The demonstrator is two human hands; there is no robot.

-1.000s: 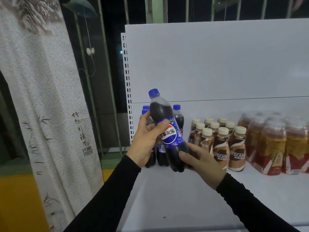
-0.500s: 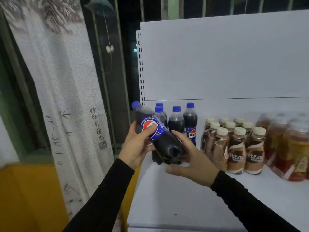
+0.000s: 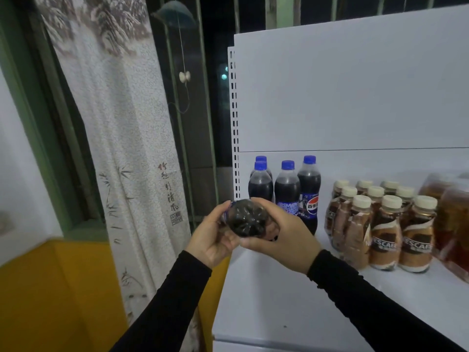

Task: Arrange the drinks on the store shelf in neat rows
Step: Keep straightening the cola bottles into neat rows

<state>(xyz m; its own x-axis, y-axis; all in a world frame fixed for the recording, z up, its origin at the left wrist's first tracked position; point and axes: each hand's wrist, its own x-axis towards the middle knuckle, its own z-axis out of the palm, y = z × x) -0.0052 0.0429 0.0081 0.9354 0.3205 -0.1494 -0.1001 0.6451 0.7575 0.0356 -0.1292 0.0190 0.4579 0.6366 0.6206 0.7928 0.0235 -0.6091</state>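
Only the ribbed, dark round base of the plastic cola bottle faces the camera; its neck, cap and most of its blue label are hidden behind it, with just a sliver of blue at its 9 o'clock edge. The bottle is held level above the front left corner of the white metal store shelf, touching no surface. The left hand cups it from 8 o'clock, fingers curled round the far side and mostly out of sight, thumb along the lower edge. The right hand grips it from 4 o'clock, fingers wrapped over the top of the base, their tips hidden against the dark plastic. Both black sleeves run off the bottom edge. At 12 to 1 o'clock from the held bottle stand four upright blue-capped cola bottles against the shelf's white back panel; the two leftmost overlap so that the rear one shows little but its cap, and their lower parts are covered by the hands. At 3 o'clock stands a group of cream-capped brown coffee bottles, the rear ones largely masked by the front ones. Beyond them, at the right edge, reddish-amber drink bottles in clear wrap are blurred and cut off. At 10 o'clock hangs a pale printed curtain with ink bamboo and script before a green-framed dark window.
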